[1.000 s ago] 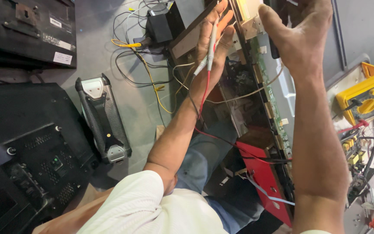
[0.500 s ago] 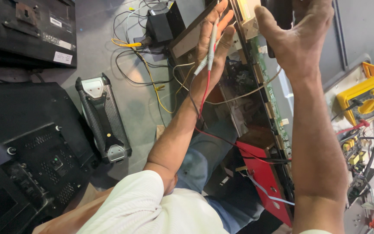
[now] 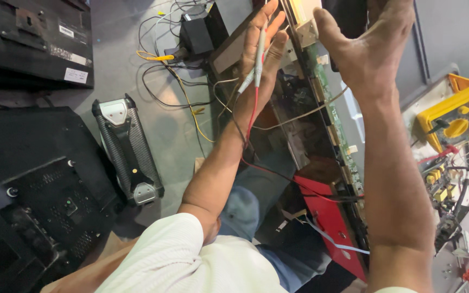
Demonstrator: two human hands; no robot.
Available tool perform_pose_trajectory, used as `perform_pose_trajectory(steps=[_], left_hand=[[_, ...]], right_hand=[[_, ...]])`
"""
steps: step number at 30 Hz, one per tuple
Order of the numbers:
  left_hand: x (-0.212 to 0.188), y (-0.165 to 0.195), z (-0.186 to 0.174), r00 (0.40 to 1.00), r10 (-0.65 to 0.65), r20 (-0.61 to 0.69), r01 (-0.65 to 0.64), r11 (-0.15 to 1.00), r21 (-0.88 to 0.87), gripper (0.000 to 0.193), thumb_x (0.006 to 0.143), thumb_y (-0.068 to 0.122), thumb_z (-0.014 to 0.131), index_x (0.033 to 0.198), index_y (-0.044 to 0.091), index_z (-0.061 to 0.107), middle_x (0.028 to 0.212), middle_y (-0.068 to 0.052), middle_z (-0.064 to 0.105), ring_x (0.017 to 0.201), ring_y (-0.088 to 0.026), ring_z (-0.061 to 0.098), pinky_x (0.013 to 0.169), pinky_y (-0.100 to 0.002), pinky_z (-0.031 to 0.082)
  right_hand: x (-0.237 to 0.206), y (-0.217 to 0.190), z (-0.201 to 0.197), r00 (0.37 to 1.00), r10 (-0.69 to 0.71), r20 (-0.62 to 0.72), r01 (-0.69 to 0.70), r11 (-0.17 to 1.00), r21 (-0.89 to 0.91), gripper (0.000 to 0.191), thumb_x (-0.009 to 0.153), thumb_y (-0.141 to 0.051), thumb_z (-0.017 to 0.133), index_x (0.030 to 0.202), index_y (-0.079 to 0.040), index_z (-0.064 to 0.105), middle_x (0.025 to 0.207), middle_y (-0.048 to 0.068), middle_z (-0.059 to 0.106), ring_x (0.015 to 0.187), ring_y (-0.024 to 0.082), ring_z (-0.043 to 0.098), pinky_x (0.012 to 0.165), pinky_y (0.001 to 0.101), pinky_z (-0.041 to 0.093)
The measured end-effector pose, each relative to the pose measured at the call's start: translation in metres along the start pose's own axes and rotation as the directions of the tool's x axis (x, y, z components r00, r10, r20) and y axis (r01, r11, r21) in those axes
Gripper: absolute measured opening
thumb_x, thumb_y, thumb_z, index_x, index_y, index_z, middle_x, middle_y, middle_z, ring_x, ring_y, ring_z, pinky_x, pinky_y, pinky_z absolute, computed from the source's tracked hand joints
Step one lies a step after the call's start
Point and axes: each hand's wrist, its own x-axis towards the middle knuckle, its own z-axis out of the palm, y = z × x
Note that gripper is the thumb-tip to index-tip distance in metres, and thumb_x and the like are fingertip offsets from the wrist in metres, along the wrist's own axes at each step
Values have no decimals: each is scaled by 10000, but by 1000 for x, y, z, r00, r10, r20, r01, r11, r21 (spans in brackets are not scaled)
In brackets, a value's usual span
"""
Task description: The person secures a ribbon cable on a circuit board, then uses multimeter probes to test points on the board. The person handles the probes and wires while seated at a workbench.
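Little had shifted over the last second: the right hand [image 3: 373, 49] had edged slightly nearer the panel's top edge, while the left hand [image 3: 261, 59] kept its place.

The left hand lay palm-up with fingers extended, and two thin probes [image 3: 256, 54] rested along the palm between the fingers, loosely held; their red and black leads [image 3: 251, 122] trailed down over the wrist. The right hand stood just beside it, its thumb pressed to a small pale connector piece [image 3: 308, 32] at the edge of the disassembled screen panel [image 3: 299, 135]; whether its fingers gripped anything behind could not be told. Below both hands ran the panel's green circuit strip [image 3: 335, 125], and lower still a red board [image 3: 332, 217]. Right of the right forearm sat a yellow multimeter [image 3: 457, 116]. Far to the left of the left arm, a black-and-grey speaker [image 3: 128, 149] lay on the floor among loose wires [image 3: 175, 81].
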Motion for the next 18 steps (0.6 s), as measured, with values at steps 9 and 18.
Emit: perform_pose_trajectory(steps=[9,18], left_hand=[[3,3,-2,999,31,-42,-28,997,70,598,1133,396,620,1581,78,384,1576,-143,506,1494,-250,496,1263,-376,398],[-7,41,33,999,-10,-35,11,999,36,496,1124,357,576,1529,82,492,1464,-114,568,1103,-166,727,867,-300,660]], right_hand=[[-10,-8,-8,997,-70,-35,66,991,-113,600,975,52,852,1368,22,398,1262,185,639,1193,269,682,1126,344,523],[-23,-37,-13,978,-158,-134,118,957,-263,755,947,-29,884,1445,-4,317,1359,224,596,1273,354,639,1112,388,509]])
